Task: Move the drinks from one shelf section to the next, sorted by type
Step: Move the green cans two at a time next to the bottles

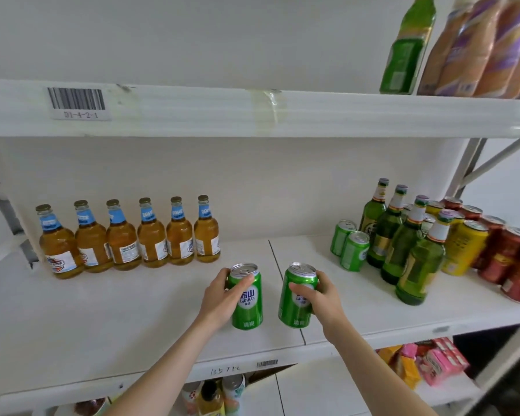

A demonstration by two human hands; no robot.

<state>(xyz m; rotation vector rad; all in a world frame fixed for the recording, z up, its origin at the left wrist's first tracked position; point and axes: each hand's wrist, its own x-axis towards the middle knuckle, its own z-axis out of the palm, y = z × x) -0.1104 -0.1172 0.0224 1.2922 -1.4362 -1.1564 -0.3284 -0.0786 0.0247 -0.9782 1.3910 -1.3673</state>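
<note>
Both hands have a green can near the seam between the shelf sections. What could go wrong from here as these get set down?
1. The left hand and right hand hold green aluminium cans close together; they might knock on set-down.
2. The right can is tilted above the shelf seam and could land unevenly.
3. The row of amber glass bottles with blue neck labels stands just behind; reaching deeper could topple one.

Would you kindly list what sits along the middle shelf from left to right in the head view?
Row of six amber bottles → left hand gripping a green can → right hand gripping another green can → two green cans → green bottles → yellow cans → red cans.
</note>
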